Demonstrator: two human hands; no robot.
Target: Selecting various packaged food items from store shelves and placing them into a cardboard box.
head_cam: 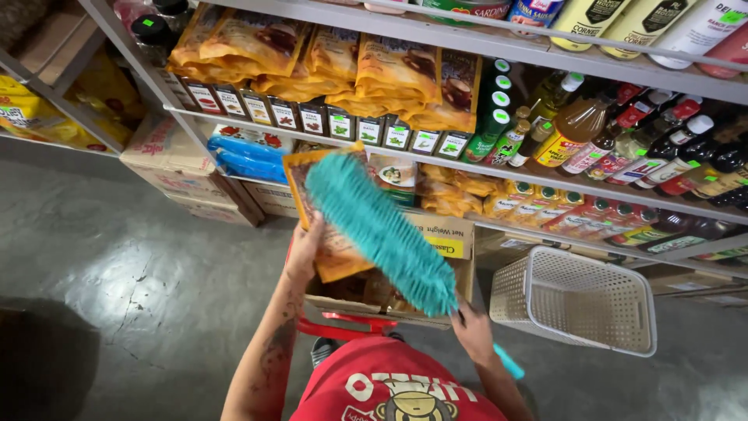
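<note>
At 12 o'clock, left hand (305,251) is gripping a light, floppy orange pouch (323,218) by its edge; right hand (472,331) is clasping the soft teal duster (378,230) by its handle.

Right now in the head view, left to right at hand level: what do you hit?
Grey floor → left hand holding an orange pouch → teal duster lying across the pouch → right hand on the duster's handle → white plastic basket.
</note>
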